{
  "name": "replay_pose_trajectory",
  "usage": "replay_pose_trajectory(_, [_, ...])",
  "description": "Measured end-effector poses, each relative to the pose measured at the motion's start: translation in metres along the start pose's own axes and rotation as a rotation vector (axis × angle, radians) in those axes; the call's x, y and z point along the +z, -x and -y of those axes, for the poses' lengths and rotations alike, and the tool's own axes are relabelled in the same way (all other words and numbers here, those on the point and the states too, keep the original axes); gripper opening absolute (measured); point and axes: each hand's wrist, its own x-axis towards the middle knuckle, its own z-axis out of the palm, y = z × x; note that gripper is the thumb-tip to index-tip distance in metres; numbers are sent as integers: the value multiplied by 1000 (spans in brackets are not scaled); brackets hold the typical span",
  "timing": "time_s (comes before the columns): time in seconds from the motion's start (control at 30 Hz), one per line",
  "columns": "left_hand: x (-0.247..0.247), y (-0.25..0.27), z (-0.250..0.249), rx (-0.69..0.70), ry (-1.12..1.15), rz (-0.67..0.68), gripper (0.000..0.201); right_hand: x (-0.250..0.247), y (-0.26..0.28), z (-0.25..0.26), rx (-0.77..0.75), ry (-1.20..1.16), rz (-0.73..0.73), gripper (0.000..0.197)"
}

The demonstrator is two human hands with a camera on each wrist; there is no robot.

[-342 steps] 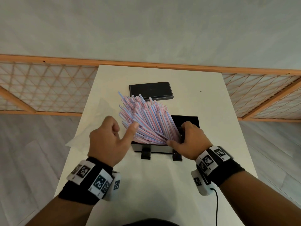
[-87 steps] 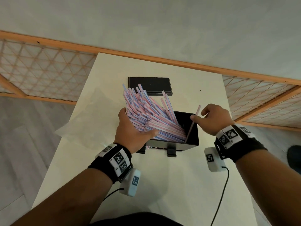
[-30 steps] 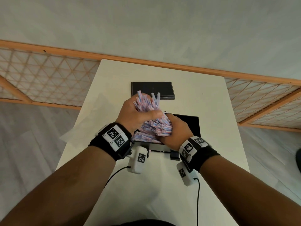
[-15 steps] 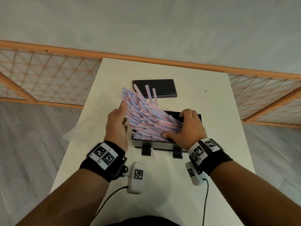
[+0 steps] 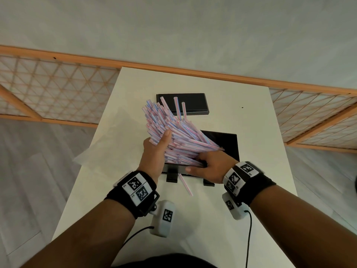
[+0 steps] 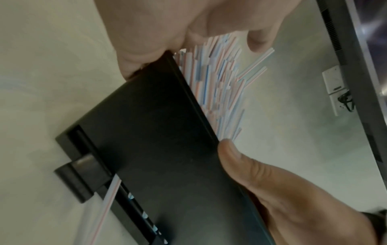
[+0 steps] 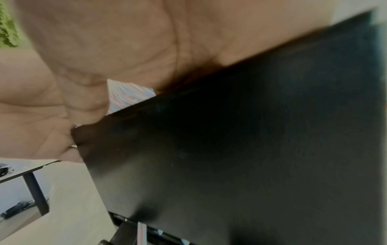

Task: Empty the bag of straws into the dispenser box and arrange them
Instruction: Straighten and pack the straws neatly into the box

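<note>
Pink, blue and white striped straws [image 5: 173,136] fan up and to the left out of the black dispenser box [image 5: 226,144]. My left hand [image 5: 154,151] presses against the left side of the pile; its thumb touches the box corner in the left wrist view [image 6: 134,66]. My right hand [image 5: 208,167] sits on the near rim, fingers curled over the lower straw ends, thumb [image 6: 230,152] on the box front. One straw [image 5: 185,185] lies on the table, sticking out of the front slot. The box inside is hidden under the straws.
The black lid [image 5: 195,103] lies flat behind the box, with straw tips over it. A clear empty bag [image 5: 108,144] lies at the left table edge. White table [image 5: 193,219] is bare in front; wrist cables trail over it.
One second ago both hands bunched the straws tight. The pile has since fanned out to the left. My left hand moved right against it, and a straw slid farther out of the front slot.
</note>
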Motion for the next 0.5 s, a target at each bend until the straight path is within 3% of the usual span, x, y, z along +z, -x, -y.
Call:
replay_pose_trajectory(0.1, [-1,-2,3,16,-10,-17,91,-3,0,8,-25,2,37,38])
replay_pose_trajectory(0.17, [-4,-7,7,29,-48,-7,102,-3,1,13,-15,-2,86,54])
replay_pose_trajectory(0.27, [-6,-10,13,77,-150,41,99,0,-2,17,-3,79,137,78])
replay_pose_trajectory(0.4, [-7,-8,11,97,-227,46,104,-6,-3,27,25,151,137,77])
replay_pose_trajectory(0.5, [-6,-5,7,116,-278,93,94,-5,-3,31,-46,97,93,80])
